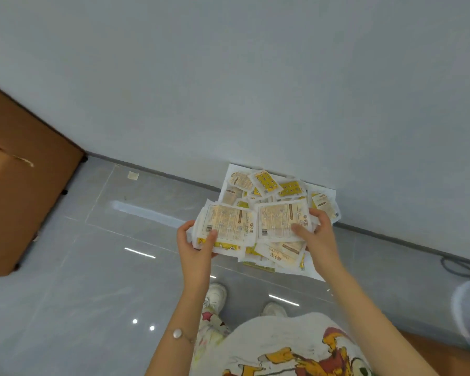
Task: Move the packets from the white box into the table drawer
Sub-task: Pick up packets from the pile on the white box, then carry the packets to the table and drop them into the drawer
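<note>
A white box [232, 173] sits on the floor against the wall, heaped with several white and yellow packets [266, 181]. My left hand [194, 244] grips a stack of packets [227, 226] by its left edge, thumb on top, held above the box's near left side. My right hand [314, 233] grips a second stack of packets [278, 219] by its right edge, thumb on the top packet. Both stacks are side by side over the box. The table drawer is not in view.
A brown wooden table [19, 185] fills the left edge. The floor is glossy grey tile [106, 280] and a grey wall [255, 77] runs behind the box. My shoes [217, 294] stand just short of the box. Dark cables [461, 264] lie at the right.
</note>
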Available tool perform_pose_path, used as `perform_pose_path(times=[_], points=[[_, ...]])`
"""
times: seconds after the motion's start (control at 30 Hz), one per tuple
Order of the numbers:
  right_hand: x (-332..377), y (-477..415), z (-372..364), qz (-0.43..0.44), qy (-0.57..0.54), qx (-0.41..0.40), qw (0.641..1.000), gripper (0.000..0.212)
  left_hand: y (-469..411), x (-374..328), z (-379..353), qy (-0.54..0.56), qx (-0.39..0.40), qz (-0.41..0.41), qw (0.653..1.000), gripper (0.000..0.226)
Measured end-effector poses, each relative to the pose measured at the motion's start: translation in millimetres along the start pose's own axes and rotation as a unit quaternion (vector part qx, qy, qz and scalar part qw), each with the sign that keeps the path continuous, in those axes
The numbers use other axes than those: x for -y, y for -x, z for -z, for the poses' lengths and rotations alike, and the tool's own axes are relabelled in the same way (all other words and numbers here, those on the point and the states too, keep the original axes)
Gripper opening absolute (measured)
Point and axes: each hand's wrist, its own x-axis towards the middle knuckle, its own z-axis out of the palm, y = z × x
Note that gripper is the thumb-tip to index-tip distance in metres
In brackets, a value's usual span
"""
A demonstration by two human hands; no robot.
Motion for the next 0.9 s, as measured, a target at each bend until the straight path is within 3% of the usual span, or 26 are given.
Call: perform_pose_path(times=[0.13,0.5,0.7,0.9], points=[[33.8,63.3,-36.8,0.016,0.057,0.046,0.997,0.038,48.1,-36.7,49.9,0.041,-0.042,0.013,0.998,0.042],[74.2,176.7,-238.2,0.069,0.145,0.234,0.959,0.036,97.8,-92.9,265.3,0.109,-0.198,-0.073,0.971,0.041],[71.8,219.9,-351.0,0.065,0.172,0.312,0.932,0.039,98.6,-111.7,380.3,0.148,-0.285,-0.089,0.943,0.038],[76.6,259.7,-460.8,0.057,0.192,0.403,0.893,0.039,95.8,-116.9,473.7,0.211,-0.392,-0.073,0.892,0.036]])
